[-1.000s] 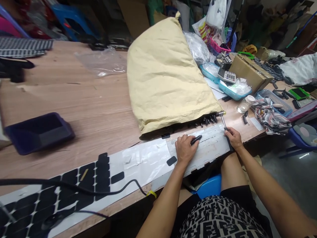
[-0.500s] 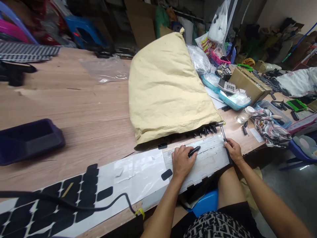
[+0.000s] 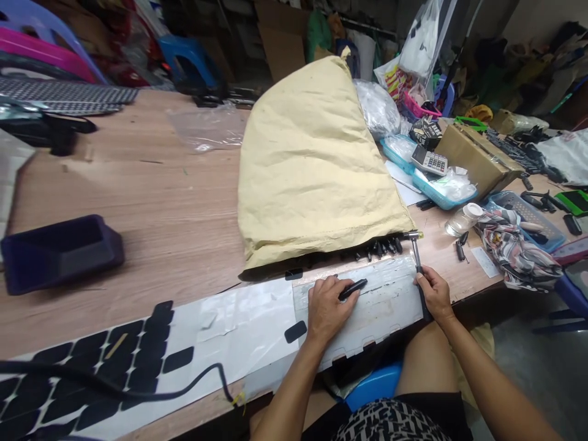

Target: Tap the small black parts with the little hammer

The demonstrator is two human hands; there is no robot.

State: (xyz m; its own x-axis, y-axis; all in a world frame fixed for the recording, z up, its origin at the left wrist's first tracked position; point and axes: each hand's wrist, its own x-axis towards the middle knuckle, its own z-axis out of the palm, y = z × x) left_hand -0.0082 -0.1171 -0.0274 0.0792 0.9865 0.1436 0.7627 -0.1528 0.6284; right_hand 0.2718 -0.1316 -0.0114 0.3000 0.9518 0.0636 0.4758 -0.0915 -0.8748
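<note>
My left hand (image 3: 328, 306) rests on a pale worn board (image 3: 381, 312), its fingers closed on a short black cylindrical piece (image 3: 353, 289). The piece lies tilted, its far end sticking out to the right. At the board's right end, my right hand (image 3: 434, 294) is wrapped round the dark handle of a small hammer (image 3: 417, 251). The hammer's head, with a yellowish face, points away from me near the bag's corner. Several similar black pieces (image 3: 379, 248) lie along the front edge of a large pale yellow bag (image 3: 316, 165).
Black rounded patches (image 3: 133, 349) lie on a white sheet (image 3: 234, 306) at left, crossed by a black cable (image 3: 184, 392). A dark purple tray (image 3: 64, 254) sits farther left. To the right are a jar (image 3: 463, 219), a bundled cloth (image 3: 503, 245), blue baskets and a cardboard box (image 3: 478, 156).
The view has shifted slightly, so most things sit a little differently in frame. Both hands keep their grips, the left on the black piece and the right on the hammer.
</note>
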